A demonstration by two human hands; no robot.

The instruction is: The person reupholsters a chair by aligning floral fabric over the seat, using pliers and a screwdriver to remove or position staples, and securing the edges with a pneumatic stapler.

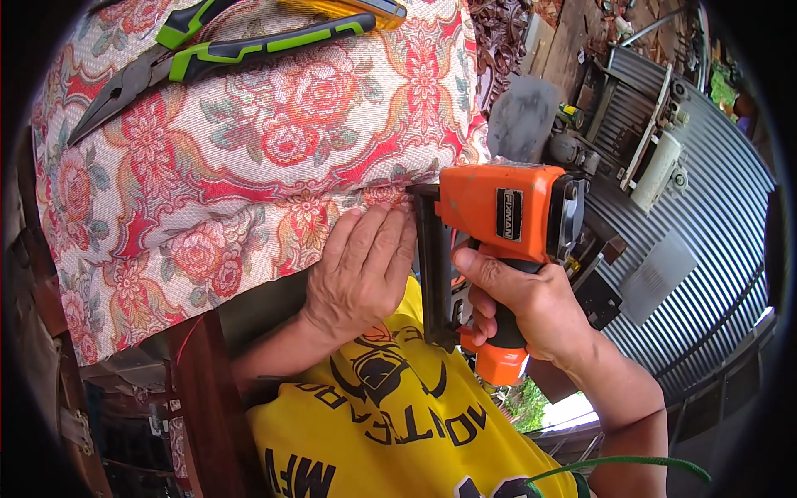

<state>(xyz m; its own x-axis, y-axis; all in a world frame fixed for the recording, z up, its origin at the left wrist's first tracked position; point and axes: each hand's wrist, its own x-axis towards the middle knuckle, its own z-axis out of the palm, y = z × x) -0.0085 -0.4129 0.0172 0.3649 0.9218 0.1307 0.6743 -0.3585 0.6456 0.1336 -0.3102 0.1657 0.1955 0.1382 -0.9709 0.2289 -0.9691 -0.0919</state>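
Observation:
Floral fabric (290,124) in red, cream and green covers a padded, seat-like piece in front of me. My left hand (363,261) lies with its fingers stretched out, pressing on the fabric's lower fold near the right end. In my right hand (523,303), the fingers wrap around the black grip of an orange staple gun (490,207). The gun's black nose meets or nearly meets the fabric edge, just right of my left fingertips; contact is hard to tell. Its long dark magazine hangs down beside my left hand.
Long-nose pliers (224,58) with green and black handles lie on the fabric, beside a yellow utility knife (378,12). Carved dark wood (501,50) adjoins the piece. A wooden post (212,398) stands at lower left, corrugated metal sheeting (714,207) at right, and a green cord (639,461) at lower right.

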